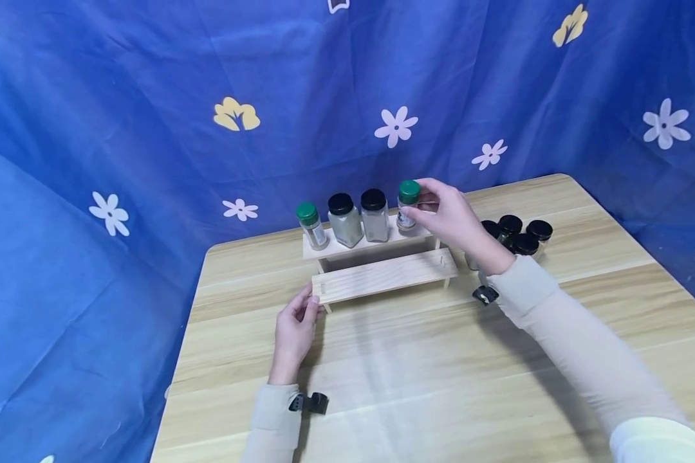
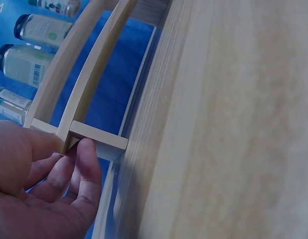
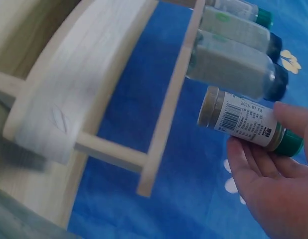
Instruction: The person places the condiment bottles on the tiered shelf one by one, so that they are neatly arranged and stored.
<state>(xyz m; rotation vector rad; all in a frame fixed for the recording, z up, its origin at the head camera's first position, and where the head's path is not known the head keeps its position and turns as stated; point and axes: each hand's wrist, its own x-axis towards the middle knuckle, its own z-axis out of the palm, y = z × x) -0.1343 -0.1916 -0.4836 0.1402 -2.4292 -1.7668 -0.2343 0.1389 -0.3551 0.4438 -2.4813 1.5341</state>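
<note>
My right hand (image 1: 453, 217) grips a small spice jar (image 3: 246, 119) with a green lid and a white barcode label. In the right wrist view a gap shows between this jar's base and the upper shelf (image 3: 166, 107), near the shelf's right end. My left hand (image 1: 294, 329) pinches the front left corner of the two-tier wooden rack (image 1: 385, 275), thumb on the lower shelf's end and fingers by its leg. On the upper tier stand another green-lidded jar (image 1: 315, 229) and two larger black-lidded jars, one left (image 1: 346, 226) and one right (image 1: 375, 222). The lower tier is bare.
Several black-lidded jars (image 1: 524, 243) stand grouped on the wooden table (image 1: 417, 386) right of the rack, partly hidden behind my right forearm. A blue flowered cloth (image 1: 301, 83) hangs behind the table and down its sides.
</note>
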